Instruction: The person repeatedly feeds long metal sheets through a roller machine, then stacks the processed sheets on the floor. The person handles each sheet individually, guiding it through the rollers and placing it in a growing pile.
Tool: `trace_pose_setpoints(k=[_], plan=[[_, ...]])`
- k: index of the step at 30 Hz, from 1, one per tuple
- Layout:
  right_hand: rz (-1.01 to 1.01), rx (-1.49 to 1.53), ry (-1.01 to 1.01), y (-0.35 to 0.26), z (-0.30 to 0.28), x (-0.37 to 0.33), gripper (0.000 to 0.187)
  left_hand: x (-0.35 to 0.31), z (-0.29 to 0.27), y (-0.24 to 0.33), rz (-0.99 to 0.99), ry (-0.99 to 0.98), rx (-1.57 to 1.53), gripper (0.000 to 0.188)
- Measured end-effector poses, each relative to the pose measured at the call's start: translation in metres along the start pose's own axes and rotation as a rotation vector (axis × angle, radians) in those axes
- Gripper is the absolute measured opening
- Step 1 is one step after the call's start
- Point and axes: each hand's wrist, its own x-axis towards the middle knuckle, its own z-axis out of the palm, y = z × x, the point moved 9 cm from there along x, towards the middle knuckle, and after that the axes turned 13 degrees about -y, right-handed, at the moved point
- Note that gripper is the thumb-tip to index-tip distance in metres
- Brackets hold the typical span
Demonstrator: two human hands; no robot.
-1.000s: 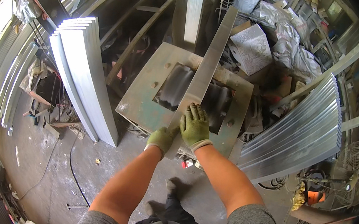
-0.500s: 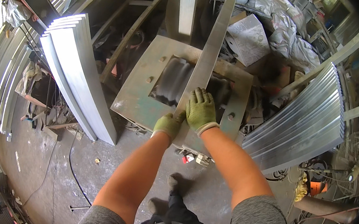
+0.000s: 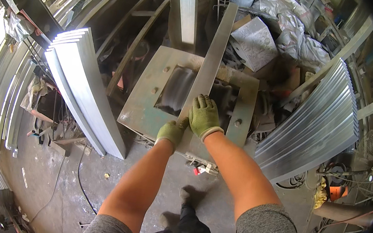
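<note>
A long flat metal bar point(image 3: 210, 60) lies lengthwise across a worn green-grey machine table point(image 3: 142, 103). Beneath it, a dark ribbed roller point(image 3: 178, 89) shows through the table's opening, its surface smeared as if spinning. Both hands wear green knit gloves and sit at the bar's near part. My left hand point(image 3: 171, 132) is closed on the left edge, thumb on top; its other fingers are partly hidden. My right hand point(image 3: 204, 116) rests flat on the bar just beyond it, fingers stretched forward over the upper face and right edge.
Shiny metal bars point(image 3: 88, 88) lean upright at the left, and another stack point(image 3: 313, 129) stands at the right. Behind the table are an upright post point(image 3: 187, 9), a whitish board point(image 3: 254, 42) and crumpled sacks point(image 3: 299, 30). A fan point(image 3: 370, 164) stands right; a cable point(image 3: 80, 180) crosses the floor.
Both hands and the bar have shifted slightly left over the table, the hands keeping their places on the bar. The whole view has also moved a little.
</note>
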Motion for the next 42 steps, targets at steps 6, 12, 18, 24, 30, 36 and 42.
trace_pose_setpoints(k=[6,12,18,24,30,36,42], plan=[[-0.008,0.152,-0.057,0.004,-0.001,-0.003,0.037,-0.046,0.024,-0.027,0.109,0.054,0.084,0.083],[0.07,-0.003,0.113,0.009,0.003,0.017,0.044,-0.075,0.055,-0.068,-0.055,0.023,-0.124,0.078],[0.156,-0.149,0.089,0.04,0.011,0.064,0.036,-0.048,0.024,-0.011,-0.043,-0.065,-0.132,0.079],[0.172,-0.185,-0.012,0.088,0.017,0.104,0.033,-0.018,0.005,0.032,0.0,-0.126,-0.192,0.08],[0.046,-0.134,0.116,0.086,0.018,0.102,0.037,-0.03,0.009,0.022,0.008,-0.166,-0.28,0.077],[0.067,-0.146,0.024,0.068,0.021,0.06,0.047,-0.062,0.031,-0.006,0.019,-0.19,-0.372,0.076],[0.061,-0.093,-0.003,0.021,0.024,0.011,0.049,-0.098,0.057,-0.06,-0.011,-0.204,-0.353,0.076]])
